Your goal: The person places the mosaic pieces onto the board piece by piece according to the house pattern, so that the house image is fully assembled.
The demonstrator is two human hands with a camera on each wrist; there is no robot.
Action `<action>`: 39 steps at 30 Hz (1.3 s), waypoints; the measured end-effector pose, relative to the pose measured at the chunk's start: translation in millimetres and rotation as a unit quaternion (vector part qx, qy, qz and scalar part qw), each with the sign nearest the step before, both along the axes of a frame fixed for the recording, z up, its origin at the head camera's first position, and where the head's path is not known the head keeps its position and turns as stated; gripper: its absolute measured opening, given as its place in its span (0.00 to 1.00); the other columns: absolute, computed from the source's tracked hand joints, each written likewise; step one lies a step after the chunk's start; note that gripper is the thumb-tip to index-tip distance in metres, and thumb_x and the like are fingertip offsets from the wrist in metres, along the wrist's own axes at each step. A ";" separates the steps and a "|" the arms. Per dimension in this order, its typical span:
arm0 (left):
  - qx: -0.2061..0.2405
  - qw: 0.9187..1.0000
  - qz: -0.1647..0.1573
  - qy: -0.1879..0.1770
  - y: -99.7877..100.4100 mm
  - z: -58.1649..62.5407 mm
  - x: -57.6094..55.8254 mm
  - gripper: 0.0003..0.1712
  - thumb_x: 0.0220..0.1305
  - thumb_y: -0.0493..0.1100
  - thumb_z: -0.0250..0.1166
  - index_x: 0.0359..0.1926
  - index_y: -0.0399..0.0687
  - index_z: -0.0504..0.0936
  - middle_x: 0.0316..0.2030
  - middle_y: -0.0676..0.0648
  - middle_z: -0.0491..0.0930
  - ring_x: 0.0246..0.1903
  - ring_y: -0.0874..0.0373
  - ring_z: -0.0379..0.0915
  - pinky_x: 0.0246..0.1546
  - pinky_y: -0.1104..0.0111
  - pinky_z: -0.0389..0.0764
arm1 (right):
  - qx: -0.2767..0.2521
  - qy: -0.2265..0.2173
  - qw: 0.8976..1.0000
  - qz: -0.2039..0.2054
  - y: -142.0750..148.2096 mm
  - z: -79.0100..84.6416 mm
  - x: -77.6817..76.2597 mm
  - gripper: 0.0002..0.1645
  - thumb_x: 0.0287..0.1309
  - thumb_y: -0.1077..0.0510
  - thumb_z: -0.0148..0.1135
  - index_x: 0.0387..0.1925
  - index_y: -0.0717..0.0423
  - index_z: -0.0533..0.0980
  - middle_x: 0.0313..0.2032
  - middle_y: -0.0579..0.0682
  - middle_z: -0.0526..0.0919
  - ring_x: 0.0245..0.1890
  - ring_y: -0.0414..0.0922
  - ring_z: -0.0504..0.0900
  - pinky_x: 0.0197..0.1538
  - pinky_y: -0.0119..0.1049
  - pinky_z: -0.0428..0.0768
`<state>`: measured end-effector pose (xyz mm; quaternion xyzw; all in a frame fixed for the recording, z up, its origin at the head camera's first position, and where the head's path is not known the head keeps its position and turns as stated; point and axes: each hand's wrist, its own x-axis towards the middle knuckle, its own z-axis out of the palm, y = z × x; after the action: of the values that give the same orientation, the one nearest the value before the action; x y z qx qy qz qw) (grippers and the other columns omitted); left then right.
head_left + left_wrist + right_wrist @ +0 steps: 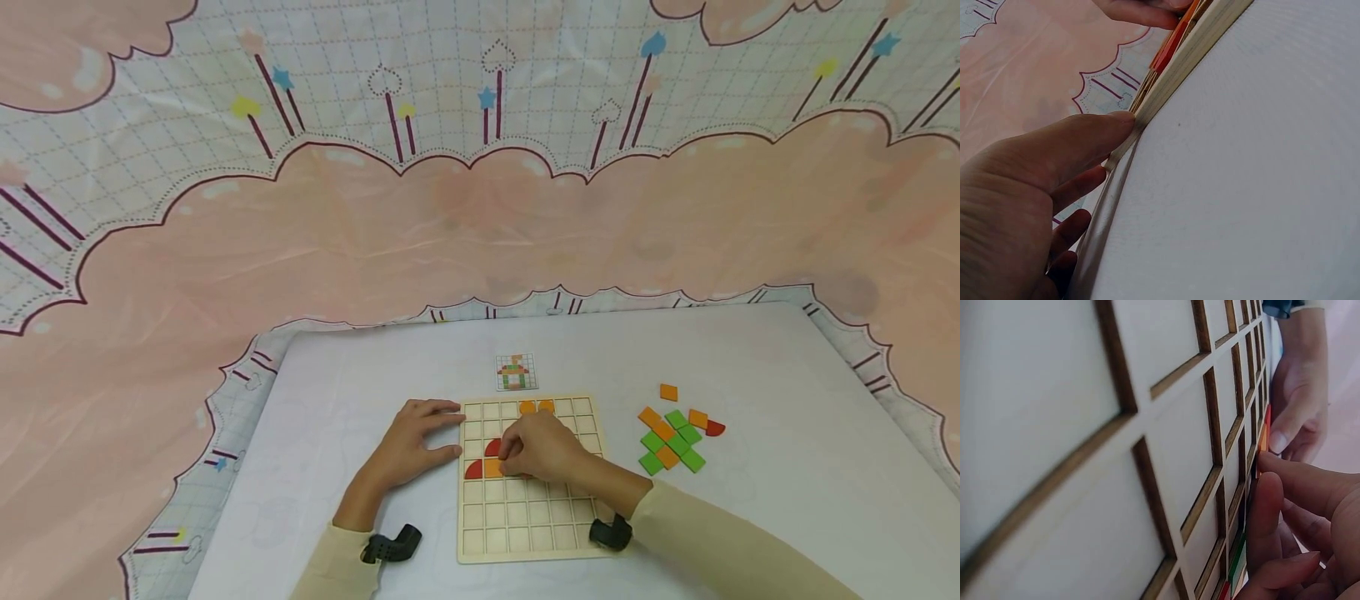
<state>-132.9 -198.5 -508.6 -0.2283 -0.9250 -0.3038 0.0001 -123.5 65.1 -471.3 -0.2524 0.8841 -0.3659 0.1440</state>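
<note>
A wooden grid board (506,546) lies on the table under both hands. My left hand (411,446) steadies its left edge, fingers spread and thumb touching the rim, as the left wrist view shows. My right hand (543,447) is over the middle of the board, its thumb and index fingertips at the edge of an orange square tile (492,468). Beside that tile are a red quarter-round tile (474,470) and another red one (492,447) above. In the right wrist view, a green tile (1237,559) shows by the lower fingers. The palm hides several cells.
Two orange rounded tiles (527,407) sit in the board's top row. A small pattern card (516,372) lies behind the board. To the right, loose green tiles (676,419), orange tiles (669,392) and a red quarter-round (716,428) lie on the white table (337,375).
</note>
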 end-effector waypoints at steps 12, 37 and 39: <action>-0.002 1.000 -0.001 0.003 0.4 1.0 0.0 0.27 0.59 0.53 0.75 0.59 0.57 0.85 0.63 0.53 0.79 0.62 0.50 0.69 0.63 0.47 0.71 | 0.003 -0.005 1.000 -0.010 15.2 2.8 -4.2 0.06 0.49 0.60 0.79 0.25 0.48 0.87 0.21 0.36 0.84 0.26 0.34 0.79 0.31 0.31 0.77; -0.015 1.000 -0.001 -0.001 -0.3 0.8 0.1 0.27 0.59 0.54 0.75 0.60 0.57 0.85 0.64 0.54 0.78 0.62 0.51 0.68 0.64 0.48 0.69 | 0.032 0.018 0.999 -0.033 101.3 24.1 -26.3 0.07 0.62 0.51 0.71 0.38 0.47 0.88 0.38 0.37 0.87 0.37 0.40 0.78 0.40 0.34 0.77; -0.014 1.000 -0.001 -0.002 -0.4 0.9 0.1 0.27 0.59 0.54 0.75 0.60 0.57 0.85 0.64 0.54 0.78 0.62 0.51 0.68 0.64 0.48 0.69 | 0.035 0.025 0.999 -0.032 110.6 25.7 -28.2 0.08 0.64 0.51 0.70 0.40 0.48 0.87 0.39 0.37 0.87 0.38 0.40 0.78 0.41 0.34 0.78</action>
<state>-132.8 -198.9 -507.7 -0.2283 -0.9288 -0.2917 -0.0049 -151.7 175.7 -445.7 -0.2280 0.9073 -0.3325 0.1192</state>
